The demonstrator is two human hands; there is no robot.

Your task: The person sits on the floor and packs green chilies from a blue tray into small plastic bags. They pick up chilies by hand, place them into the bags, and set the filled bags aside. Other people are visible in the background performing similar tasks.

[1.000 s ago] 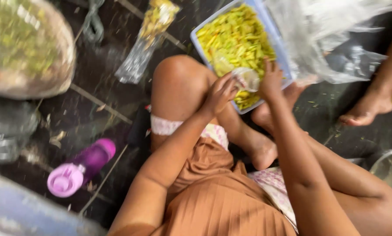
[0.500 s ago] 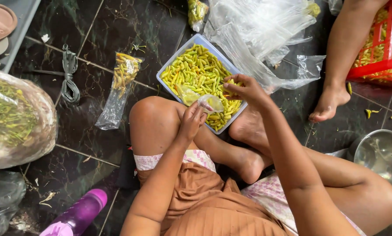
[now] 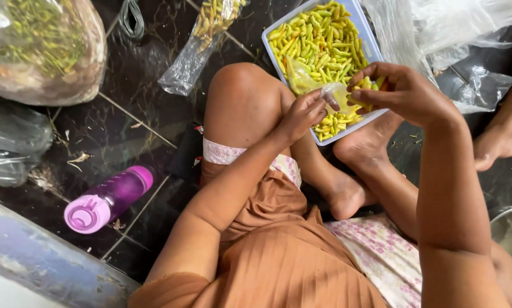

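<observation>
A blue rectangular tray [image 3: 368, 43] full of yellow-green chillies [image 3: 319, 40] lies on the dark tiled floor in front of my bent knee. My left hand [image 3: 303, 116] pinches the mouth of a small clear plastic bag [image 3: 324, 88] over the tray's near edge. My right hand [image 3: 398, 91] is closed on a handful of chillies right beside the bag's opening.
A filled clear bag of chillies [image 3: 202, 40] lies left of the tray. A big sack of chillies [image 3: 42, 48] sits far left. A purple bottle [image 3: 107, 198] lies on the floor. Crumpled plastic sheets [image 3: 450, 28] are upper right, another person's foot [image 3: 498, 142] at right, a metal bowl [image 3: 510, 228] below it.
The view has shifted and closed in on the tray. My right hand now holds chillies at the bag's mouth; my left hand still holds the bag.
</observation>
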